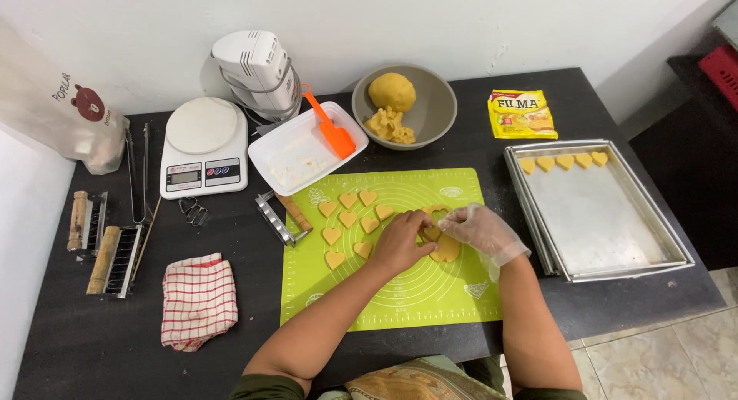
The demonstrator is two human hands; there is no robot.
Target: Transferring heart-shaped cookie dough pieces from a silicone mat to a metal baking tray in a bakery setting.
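- My left hand is pressed down flat-ish on the dough sheet, fingers curled over what looks like a small cutter; the cutter itself is hidden under my knuckles, so I can't tell its shape.
- My right hand, in a clear plastic glove, has its fingertips pinched in at the same spot, touching the dough's upper edge just beside my left fingers.
- This dough is soft and light, I'd say, and easy to tear or smear — best lifted from underneath at the edge, not squeezed.
- The sheet lies directly under both sets of fingers, on the right half of the green silicone mat.
- Just to the left, cut heart cookies sit in loose rows, apart from my hand.
- Further right, the metal baking tray holds a row of hearts along its far edge.
- Beyond the mat: grey bowl with a dough ball, white container with orange spatula.
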